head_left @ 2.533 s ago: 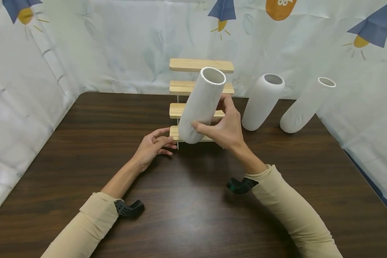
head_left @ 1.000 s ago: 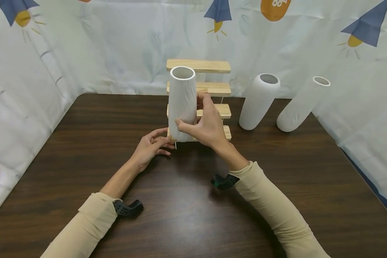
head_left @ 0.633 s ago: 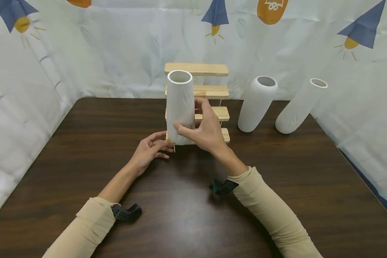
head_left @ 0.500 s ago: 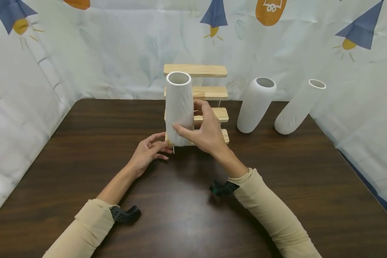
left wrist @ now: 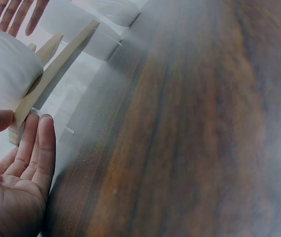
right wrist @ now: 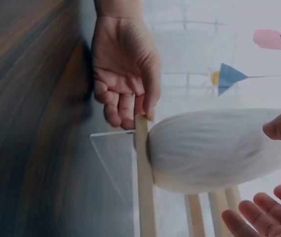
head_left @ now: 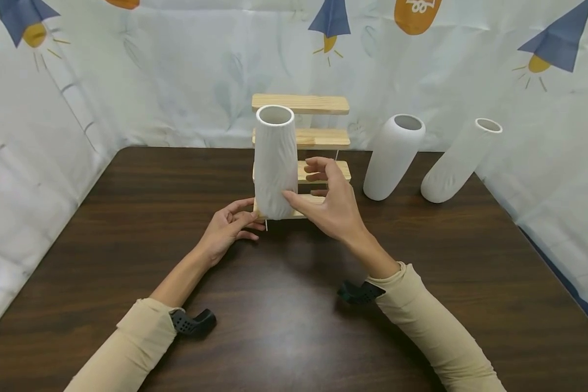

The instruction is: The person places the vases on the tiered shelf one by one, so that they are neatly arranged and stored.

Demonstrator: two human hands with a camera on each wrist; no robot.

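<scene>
A white ribbed vase [head_left: 275, 169] stands upright on the lowest board [right wrist: 144, 177] of a tiered wooden display shelf [head_left: 323, 139], at its left end. My left hand [head_left: 227, 228] pinches that board's left end, thumb on top and fingers beneath, as the left wrist view shows. Just right of the vase is my right hand [head_left: 333, 204], its fingers spread and apart from the vase. Its thumb tip overlaps the vase's right side in the head view. In the right wrist view the palm and fingers [right wrist: 266, 217] hold nothing.
Two more white vases stand to the right on the dark wooden table [head_left: 284, 326]: a round-shouldered vase [head_left: 394, 158] and a slimmer vase [head_left: 460, 160]. A patterned white curtain [head_left: 176, 71] hangs close behind the shelf. Each wrist carries a black strap device [head_left: 193, 322].
The vase was moved left and straightened upright on the lowest board. My right hand has since let go and drawn back to the right. The left hand keeps its pinch on the shelf.
</scene>
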